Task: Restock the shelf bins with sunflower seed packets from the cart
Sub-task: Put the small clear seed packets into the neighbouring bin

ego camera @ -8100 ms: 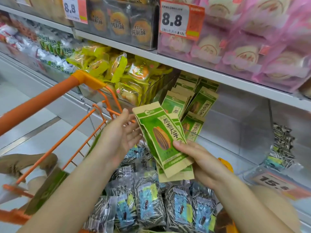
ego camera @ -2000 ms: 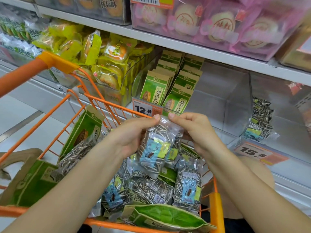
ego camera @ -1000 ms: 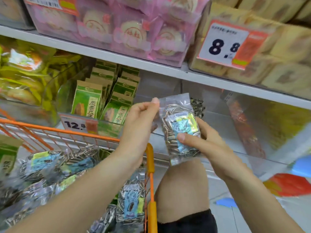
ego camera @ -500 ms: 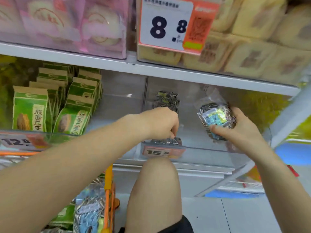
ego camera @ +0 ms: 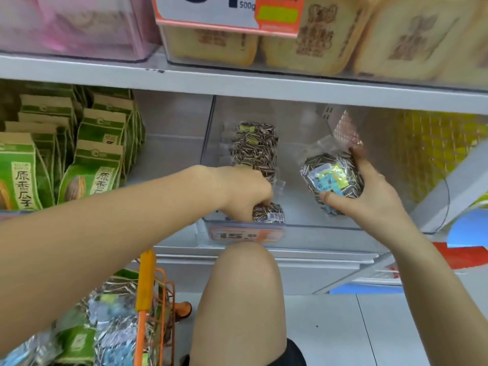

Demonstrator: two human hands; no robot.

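My right hand grips a clear sunflower seed packet with a blue and yellow label, held upright inside the clear shelf bin. My left hand reaches into the bin's left front corner, its fingers curled down on a seed packet lying flat there. A short row of the same clear packets stands behind that hand. The orange cart at lower left holds several more clear seed packets and green ones.
Green paper seed bags fill the bin to the left. An orange price tag hangs on the clear bin's front. Boxed cakes sit on the shelf above. My bare knee is under the bin, beside the cart.
Both hands have gone a little deeper into the clear bin. The right hand keeps its packet; the left stays down at the front corner packet. The view has moved closer.
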